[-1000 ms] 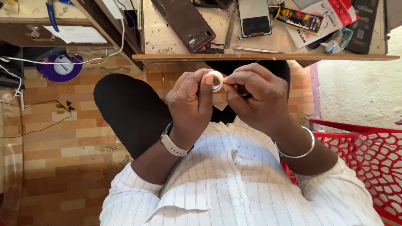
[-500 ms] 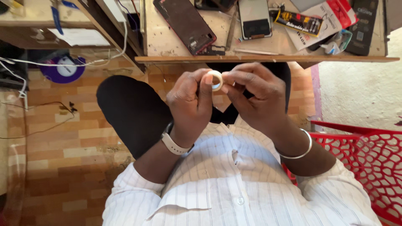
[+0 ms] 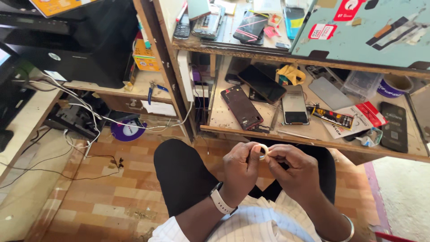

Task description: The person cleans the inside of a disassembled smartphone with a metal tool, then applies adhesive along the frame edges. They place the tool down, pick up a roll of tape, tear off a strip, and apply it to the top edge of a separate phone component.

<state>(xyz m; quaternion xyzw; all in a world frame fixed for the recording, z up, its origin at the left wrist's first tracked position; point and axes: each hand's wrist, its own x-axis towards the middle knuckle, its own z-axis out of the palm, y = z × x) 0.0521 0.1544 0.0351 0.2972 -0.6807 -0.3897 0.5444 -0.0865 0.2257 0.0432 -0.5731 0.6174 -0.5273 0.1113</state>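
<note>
Head view looks down at a seated person whose two hands meet above the lap, just below the front edge of a cluttered wooden worktop. Both hands pinch a small white ring, likely a narrow roll of tape, held between them. The left hand, with a pale wristwatch on its wrist, has its fingers curled closed on the ring's left side. The right hand, a silver bangle on its wrist, grips the right side with thumb and forefinger closed. On the worktop, well apart from the hands, lie a red phone body, a black phone and a grey phone. Blue-handled pliers rest on a lower shelf at left, near white cables.
</note>
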